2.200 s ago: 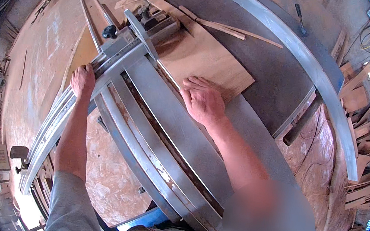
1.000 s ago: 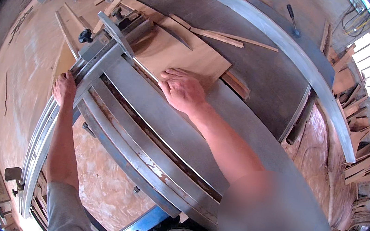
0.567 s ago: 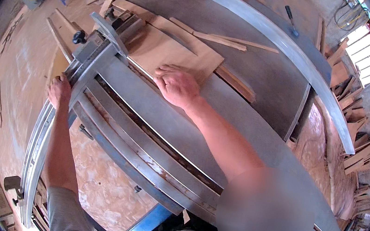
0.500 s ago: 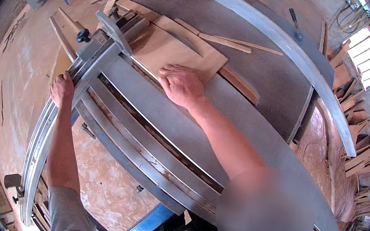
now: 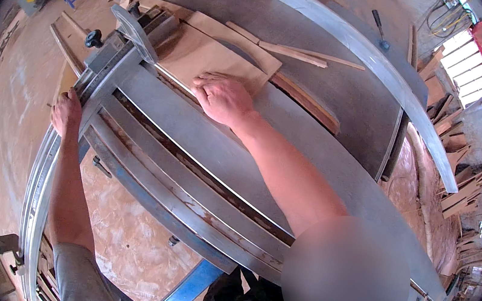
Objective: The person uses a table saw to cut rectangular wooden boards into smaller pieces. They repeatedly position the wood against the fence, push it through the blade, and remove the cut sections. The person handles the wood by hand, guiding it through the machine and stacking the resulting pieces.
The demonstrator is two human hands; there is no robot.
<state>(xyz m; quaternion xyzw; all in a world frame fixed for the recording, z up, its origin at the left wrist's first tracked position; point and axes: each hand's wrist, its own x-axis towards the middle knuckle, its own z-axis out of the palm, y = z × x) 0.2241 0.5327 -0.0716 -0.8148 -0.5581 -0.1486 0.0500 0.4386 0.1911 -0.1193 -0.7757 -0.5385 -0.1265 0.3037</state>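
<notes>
My right hand [image 5: 222, 97] lies flat, palm down, on the near edge of a thin brown wooden board [image 5: 207, 58] that rests on the grey metal saw table [image 5: 315, 142]. My left hand [image 5: 66, 113] is closed around the left end of the sliding carriage [image 5: 98, 101], beside its curved outer rail [image 5: 38, 185]. The cross fence [image 5: 135, 30] of the carriage stands just left of the board, with a black knob [image 5: 94, 38] on its far side.
Wooden strips [image 5: 293, 52] and offcuts lie at the back of the table. A long metal fence [image 5: 374, 64] curves along the right side, with a hammer-like tool [image 5: 380, 30] beyond it. The floor [image 5: 13, 78] is dusted with sawdust; stacked wood pieces [image 5: 461, 191] sit at right.
The carriage, the board and both hands have slid away from me along the table. My right hand stays pressed on the board and my left stays on the carriage end.
</notes>
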